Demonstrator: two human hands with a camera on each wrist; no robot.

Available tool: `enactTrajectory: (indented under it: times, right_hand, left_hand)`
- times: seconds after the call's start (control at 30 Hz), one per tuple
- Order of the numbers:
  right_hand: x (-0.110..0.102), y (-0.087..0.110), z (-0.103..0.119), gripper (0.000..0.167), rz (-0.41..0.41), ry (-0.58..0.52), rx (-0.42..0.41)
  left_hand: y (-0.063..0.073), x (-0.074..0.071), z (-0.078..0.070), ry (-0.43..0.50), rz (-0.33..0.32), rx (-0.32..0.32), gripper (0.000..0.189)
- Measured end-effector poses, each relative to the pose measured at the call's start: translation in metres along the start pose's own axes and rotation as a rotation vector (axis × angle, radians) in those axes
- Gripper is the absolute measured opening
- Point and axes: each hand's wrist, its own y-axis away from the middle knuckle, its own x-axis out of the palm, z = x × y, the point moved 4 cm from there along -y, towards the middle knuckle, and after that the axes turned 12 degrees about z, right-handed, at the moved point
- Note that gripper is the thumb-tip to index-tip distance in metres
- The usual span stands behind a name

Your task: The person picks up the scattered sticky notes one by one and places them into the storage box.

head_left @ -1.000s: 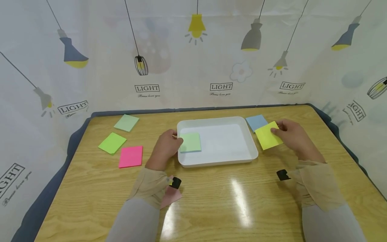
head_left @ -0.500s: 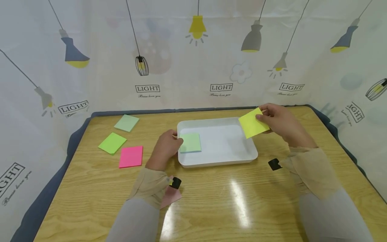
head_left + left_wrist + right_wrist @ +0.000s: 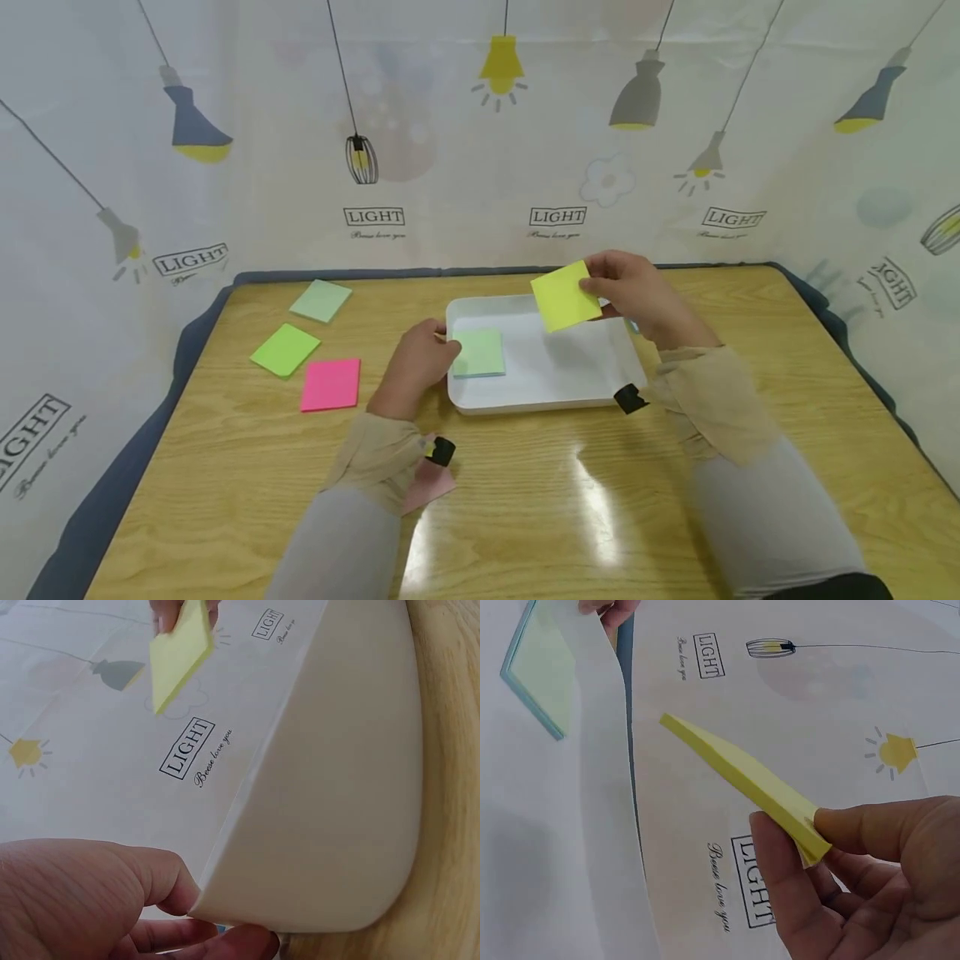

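A white rectangular tray [image 3: 570,371] sits on the wooden table. My left hand [image 3: 414,362] grips its left rim, thumb and fingers pinching the edge in the left wrist view. Above the tray, my right hand [image 3: 637,298] holds a yellow sticky note pad [image 3: 564,298] between thumb and fingers. The right wrist view shows that yellow pad [image 3: 742,780] edge-on, its thickness of stacked sheets visible. Inside the tray, near the left end, lies a pale green pad [image 3: 480,354] with a bluish layer beneath it.
Left of the tray lie a pale green pad [image 3: 321,300], a bright green pad [image 3: 286,350] and a hot pink pad [image 3: 331,386]. A pale pink pad [image 3: 431,489] is partly hidden under my left wrist. A lamp-printed cloth [image 3: 465,167] stands behind the table.
My right hand has carried the yellow pad leftward and up, from beside the tray's right end to over the tray. The blue pad is now almost hidden behind that hand. My left hand stays put.
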Motion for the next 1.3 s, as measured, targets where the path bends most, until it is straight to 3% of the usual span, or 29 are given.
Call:
enactTrajectory:
  times: [0.27, 0.5, 0.7, 1.3]
  right_hand:
    - [0.037, -0.031, -0.011, 0.035, 0.002, -0.174, 0.025]
    - [0.073, -0.051, -0.029, 0.032, 0.059, -0.193, 0.064]
    - [0.096, -0.057, -0.034, 0.034, 0.086, -0.194, 0.115]
    - [0.129, -0.064, -0.041, 0.036, -0.06, -0.131, 0.127]
  left_hand:
    - [0.0, -0.002, -0.001, 0.01, 0.009, -0.024, 0.048]
    - [-0.002, -0.001, 0.0, 0.004, 0.005, -0.025, 0.049]
    - [-0.003, -0.001, 0.001, 0.0, 0.007, -0.009, 0.049]
    - [-0.001, -0.002, 0.002, -0.01, 0.009, -0.013, 0.048]
